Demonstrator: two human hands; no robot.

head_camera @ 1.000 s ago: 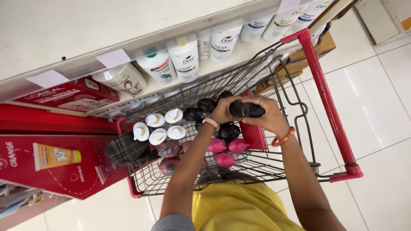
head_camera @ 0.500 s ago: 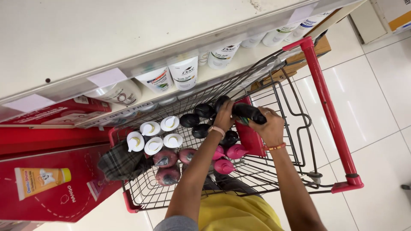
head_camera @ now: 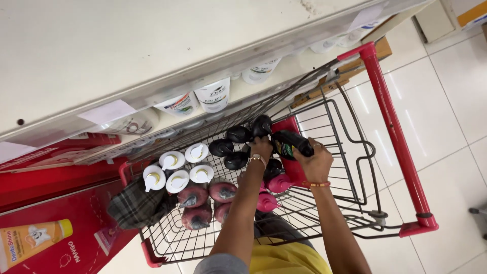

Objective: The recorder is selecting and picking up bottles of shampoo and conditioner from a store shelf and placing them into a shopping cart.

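Black bottle (head_camera: 293,143) clamped in both hands, left hand (head_camera: 261,148), right hand (head_camera: 315,162), above cart (head_camera: 393,127) basket.

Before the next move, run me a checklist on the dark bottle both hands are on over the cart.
1. Right hand grip on the dark bottle: wrapped around it, lifted above the others. Ok.
2. Left hand on the bottle's near end: touching; how firm, cannot tell.
3. Cap shut: hidden by the hands. Cannot tell.
4. Other dark bottles standing upright in the red wire cart: ok.
5. White pump bottles and maroon bottles out of the hands' way: grouped to the left side. Ok.
6. Shelf edge above the cart: close overhead; clearance cannot tell.
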